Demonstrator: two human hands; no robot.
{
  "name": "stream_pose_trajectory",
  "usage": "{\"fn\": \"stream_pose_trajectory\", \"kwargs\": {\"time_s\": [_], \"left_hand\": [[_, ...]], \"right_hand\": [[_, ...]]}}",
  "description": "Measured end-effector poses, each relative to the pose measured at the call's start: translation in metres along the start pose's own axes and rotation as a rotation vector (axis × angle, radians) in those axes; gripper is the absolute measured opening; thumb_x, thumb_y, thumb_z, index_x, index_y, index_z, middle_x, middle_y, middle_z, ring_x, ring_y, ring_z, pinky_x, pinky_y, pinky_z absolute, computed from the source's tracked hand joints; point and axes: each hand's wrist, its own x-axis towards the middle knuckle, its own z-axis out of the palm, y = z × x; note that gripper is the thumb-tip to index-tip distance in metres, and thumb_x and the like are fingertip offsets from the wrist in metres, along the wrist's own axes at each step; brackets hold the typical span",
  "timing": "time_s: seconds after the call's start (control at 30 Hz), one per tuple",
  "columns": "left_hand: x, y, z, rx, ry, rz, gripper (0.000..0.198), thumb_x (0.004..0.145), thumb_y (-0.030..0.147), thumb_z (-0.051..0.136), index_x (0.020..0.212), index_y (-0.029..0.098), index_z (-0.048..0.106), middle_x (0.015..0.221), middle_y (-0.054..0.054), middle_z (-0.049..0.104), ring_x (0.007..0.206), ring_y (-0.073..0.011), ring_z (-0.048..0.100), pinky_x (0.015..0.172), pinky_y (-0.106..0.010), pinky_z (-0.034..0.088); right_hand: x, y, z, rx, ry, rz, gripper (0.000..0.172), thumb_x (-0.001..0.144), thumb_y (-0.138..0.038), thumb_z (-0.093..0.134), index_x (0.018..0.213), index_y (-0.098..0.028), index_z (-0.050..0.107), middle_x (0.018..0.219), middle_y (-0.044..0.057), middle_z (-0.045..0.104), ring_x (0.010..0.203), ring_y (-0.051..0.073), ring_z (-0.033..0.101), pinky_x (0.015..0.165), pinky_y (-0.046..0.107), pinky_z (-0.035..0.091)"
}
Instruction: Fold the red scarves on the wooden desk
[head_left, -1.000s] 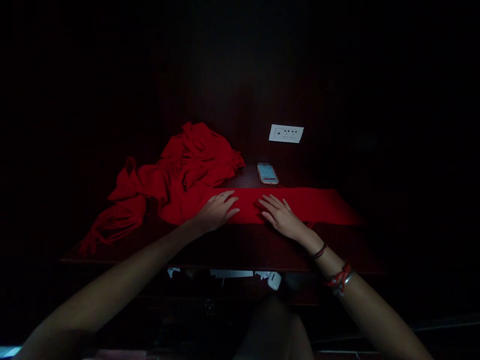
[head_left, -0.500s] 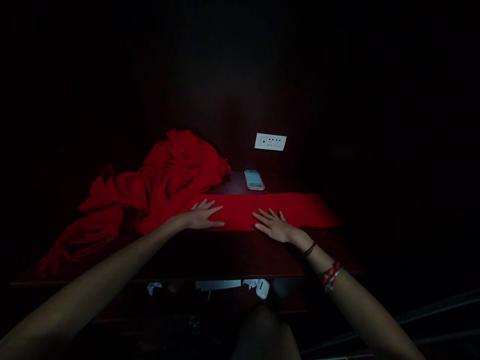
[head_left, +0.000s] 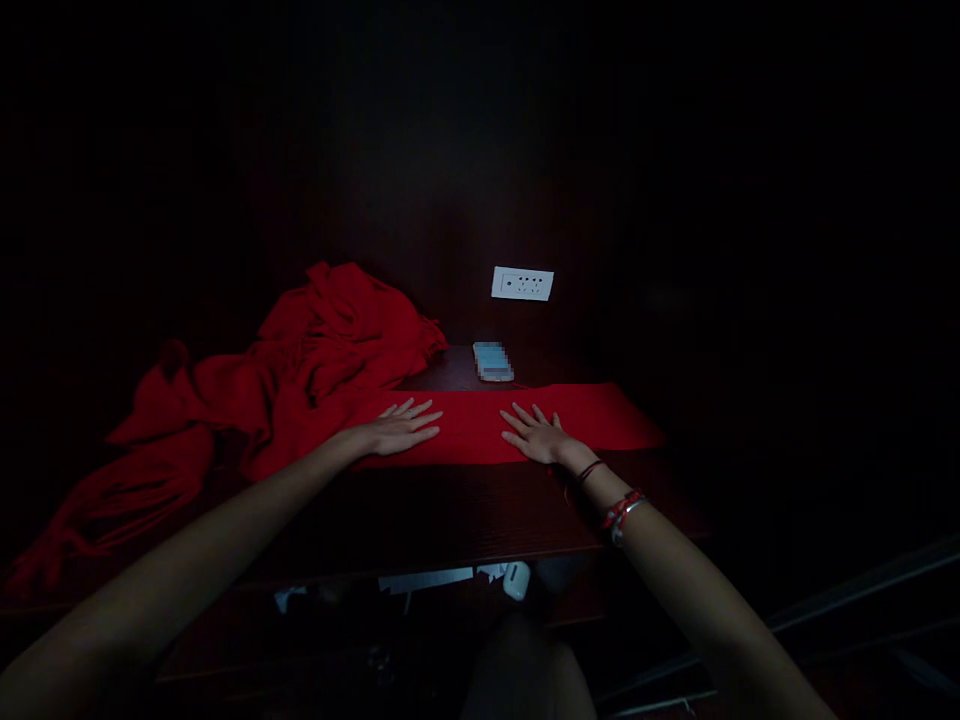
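Observation:
A red scarf [head_left: 471, 425] with fringed ends lies on a dark wooden desk. Its right part is laid out as a flat, smooth band; the left part is heaped in loose folds, with fringe trailing toward the front left. My left hand [head_left: 401, 428] rests palm down on the band beside the heap, fingers spread. Flat on the same band, a short way to the right, is my right hand [head_left: 534, 434], also with fingers apart. Neither hand grasps the cloth. Bracelets [head_left: 622, 510] circle my right wrist and forearm.
Behind the band lies a phone [head_left: 493, 362] with a blurred screen. A white wall socket [head_left: 523, 284] is fixed above it. Below the desk's front edge [head_left: 450, 567] are papers [head_left: 427, 579] and a white earbud case [head_left: 516, 580]. The surroundings are very dark.
The whole view has shifted, so most things appear further left. My right hand has moved slightly up and further onto the band. My left hand's fingers are a little closer together.

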Motion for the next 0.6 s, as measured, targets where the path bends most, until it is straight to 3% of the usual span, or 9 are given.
{"fn": "stream_pose_trajectory", "kwargs": {"time_s": [0.13, 0.2, 0.4, 0.53, 0.6], "left_hand": [[0.018, 0.024, 0.002, 0.049, 0.145, 0.031, 0.051, 0.080, 0.052, 0.016, 0.127, 0.031, 0.020, 0.136, -0.002, 0.010, 0.122, -0.0268, 0.006, 0.095, -0.047, 0.012], [0.023, 0.029, 0.006, 0.042, 0.112, 0.044, 0.056, 0.077, 0.058, 0.020, 0.127, 0.033, 0.018, 0.136, -0.002, 0.012, 0.122, -0.0281, 0.008, 0.094, -0.047, 0.013], [0.014, 0.012, 0.004, 0.040, 0.021, 0.107, 0.067, 0.071, 0.064, 0.027, 0.128, 0.031, 0.014, 0.136, -0.004, 0.008, 0.122, -0.0308, 0.003, 0.095, -0.047, 0.013], [0.009, 0.016, 0.004, 0.074, 0.159, 0.167, 0.053, 0.080, 0.053, 0.021, 0.128, 0.033, 0.012, 0.137, -0.001, -0.002, 0.122, -0.0275, -0.002, 0.096, -0.047, 0.010], [0.012, 0.019, 0.006, 0.091, 0.170, 0.210, 0.044, 0.084, 0.044, 0.014, 0.127, 0.034, 0.012, 0.137, 0.002, 0.002, 0.123, -0.0238, 0.001, 0.096, -0.045, 0.010]], "right_hand": [[0.007, 0.005, -0.007, -0.005, 0.057, 0.029, 0.063, 0.072, -0.065, 0.008, 0.128, -0.036, 0.007, 0.137, -0.003, 0.000, 0.122, 0.031, -0.004, 0.090, 0.059, 0.001], [0.009, 0.010, -0.003, -0.016, 0.077, 0.063, 0.062, 0.073, -0.064, 0.008, 0.128, -0.035, 0.008, 0.137, -0.002, 0.001, 0.122, 0.031, -0.003, 0.090, 0.058, 0.001], [0.009, 0.020, 0.008, -0.003, 0.103, 0.047, 0.063, 0.072, -0.065, 0.006, 0.128, -0.036, 0.010, 0.137, -0.002, 0.006, 0.122, 0.031, 0.000, 0.092, 0.056, 0.001], [0.010, 0.021, 0.007, 0.007, 0.129, 0.037, 0.064, 0.072, -0.065, 0.006, 0.128, -0.035, 0.010, 0.137, -0.001, 0.005, 0.122, 0.030, 0.000, 0.091, 0.057, 0.001], [0.011, 0.023, 0.008, 0.001, 0.134, 0.045, 0.063, 0.073, -0.065, 0.005, 0.128, -0.035, 0.010, 0.137, -0.001, 0.006, 0.122, 0.030, 0.000, 0.091, 0.057, 0.001]]}}
